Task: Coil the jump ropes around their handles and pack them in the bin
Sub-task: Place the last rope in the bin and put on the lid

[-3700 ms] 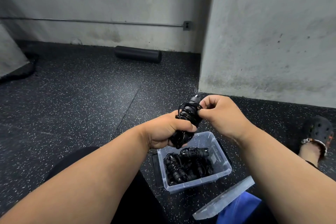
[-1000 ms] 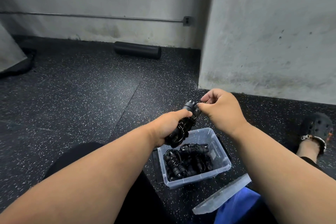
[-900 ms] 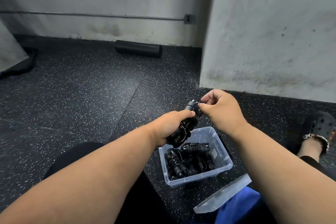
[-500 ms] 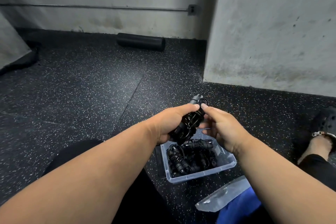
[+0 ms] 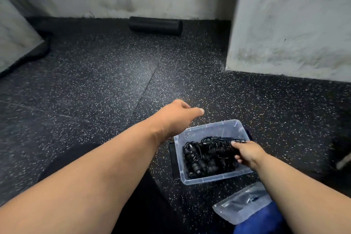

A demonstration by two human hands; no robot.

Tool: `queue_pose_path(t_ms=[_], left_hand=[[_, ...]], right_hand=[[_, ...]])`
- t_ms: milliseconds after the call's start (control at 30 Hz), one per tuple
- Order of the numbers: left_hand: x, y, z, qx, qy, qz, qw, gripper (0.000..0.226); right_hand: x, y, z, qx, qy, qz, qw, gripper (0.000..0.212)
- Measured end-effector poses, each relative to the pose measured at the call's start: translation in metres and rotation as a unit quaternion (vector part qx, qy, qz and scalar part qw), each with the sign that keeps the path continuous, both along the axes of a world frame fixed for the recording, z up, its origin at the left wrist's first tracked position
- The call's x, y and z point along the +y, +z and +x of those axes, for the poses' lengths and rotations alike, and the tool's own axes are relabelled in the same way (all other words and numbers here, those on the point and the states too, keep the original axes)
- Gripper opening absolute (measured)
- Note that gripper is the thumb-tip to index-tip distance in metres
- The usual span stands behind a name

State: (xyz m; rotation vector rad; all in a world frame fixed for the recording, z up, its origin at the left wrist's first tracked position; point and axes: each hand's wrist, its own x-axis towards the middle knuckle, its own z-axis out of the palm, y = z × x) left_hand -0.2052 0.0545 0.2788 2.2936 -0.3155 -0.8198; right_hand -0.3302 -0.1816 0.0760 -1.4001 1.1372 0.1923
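Packing step: right hand (image 5: 247,153), fingers clenched around a coiled jump rope (image 5: 221,150), sets it atop others at the bin's (image 5: 210,180) right side. Left hand (image 5: 178,116) hovers empty, loosely curled, beyond the bin's far-left corner. Next, probably release; lid (image 5: 241,202) waits near.

The right hand (image 5: 247,153) has carried the coiled rope (image 5: 221,150) down into the bin (image 5: 209,129); the left hand (image 5: 178,115) has let go, now empty at 10 o'clock of the bin.
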Motion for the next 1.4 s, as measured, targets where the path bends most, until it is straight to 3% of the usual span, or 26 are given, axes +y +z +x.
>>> queue_pose_path(t_ms=[167, 333, 500, 567, 600, 700, 800, 867, 967, 1100, 1267, 1300, 1400], left_hand=[[-0.005, -0.009, 0.002, 0.002, -0.031, 0.057, 0.998, 0.044], [-0.013, -0.016, 0.008, 0.013, -0.059, 0.101, 0.993, 0.046], [-0.026, -0.024, 0.012, 0.033, -0.065, 0.114, 0.991, 0.043], [-0.032, -0.026, 0.011, 0.034, -0.078, 0.123, 0.989, 0.042], [-0.034, -0.027, 0.011, 0.033, -0.085, 0.13, 0.987, 0.042], [-0.041, -0.03, 0.01, 0.031, -0.105, 0.152, 0.982, 0.047], [-0.047, -0.032, 0.01, 0.031, -0.125, 0.172, 0.977, 0.052], [-0.05, -0.033, 0.009, 0.031, -0.14, 0.18, 0.973, 0.053], [-0.056, -0.034, 0.005, 0.026, -0.166, 0.185, 0.968, 0.054], [-0.059, -0.033, -0.003, 0.02, -0.193, 0.186, 0.963, 0.054], [-0.057, -0.031, -0.014, 0.0, -0.227, 0.213, 0.95, 0.057], [-0.056, -0.032, -0.016, -0.006, -0.231, 0.216, 0.949, 0.057], [-0.052, -0.036, -0.02, -0.02, -0.246, 0.229, 0.942, 0.058]], right_hand=[[-0.014, -0.043, 0.005, 0.094, 0.099, -0.071, 0.988, 0.039], [-0.015, -0.055, 0.016, 0.174, 0.196, -0.095, 0.96, 0.036], [-0.019, -0.058, 0.025, 0.154, 0.208, -0.142, 0.955, 0.038], [-0.023, -0.061, 0.024, 0.175, 0.266, -0.197, 0.927, 0.047], [-0.022, -0.057, 0.023, 0.187, 0.339, -0.224, 0.894, 0.051], [-0.019, -0.043, 0.023, 0.202, 0.415, -0.25, 0.851, 0.046], [-0.023, -0.02, 0.023, 0.162, 0.409, -0.304, 0.845, 0.035], [-0.025, 0.004, 0.022, 0.116, 0.444, -0.273, 0.845, 0.034], [-0.018, 0.052, 0.009, 0.06, 0.559, -0.129, 0.817, 0.05], [0.001, 0.092, -0.025, 0.085, 0.679, -0.017, 0.729, 0.062], [0.031, 0.08, -0.061, 0.145, 0.757, -0.106, 0.629, 0.04], [0.034, 0.078, -0.064, 0.148, 0.759, -0.115, 0.624, 0.034], [0.034, 0.076, -0.065, 0.119, 0.736, -0.113, 0.657, 0.021]])
